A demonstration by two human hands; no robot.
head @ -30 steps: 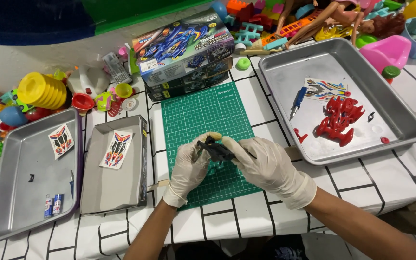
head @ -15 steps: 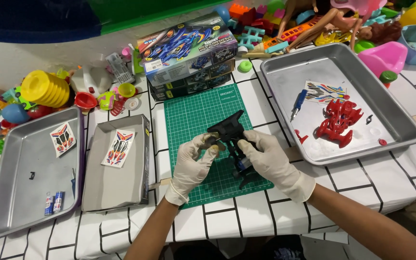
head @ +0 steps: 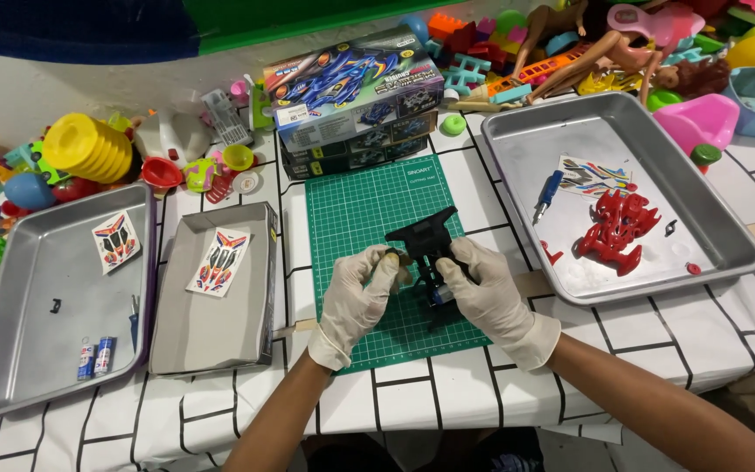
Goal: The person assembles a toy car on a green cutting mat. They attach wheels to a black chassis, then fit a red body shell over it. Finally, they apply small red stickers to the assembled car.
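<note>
Centrally, a green cutting mat (head: 369, 210) on the tiled table (head: 500, 393), flanked by a right tray (head: 727, 240) holding a red car body (head: 618, 232). Above the mat, black toy chassis (head: 425, 240), grasped by gloved right hand (head: 491, 293); left hand (head: 356, 297) pinching its near-left edge.

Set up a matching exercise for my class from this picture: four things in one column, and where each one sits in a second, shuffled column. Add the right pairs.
Things
1. red car body
2. two small batteries
3. black chassis
4. kit boxes

Places
A. in the far-left metal tray
B. held in both gloved hands, left hand and right hand, above the green cutting mat
C. stacked at the far edge of the mat
D. in the right metal tray

Pairs: 1-D, 2-A, 3-B, 4-C
</note>
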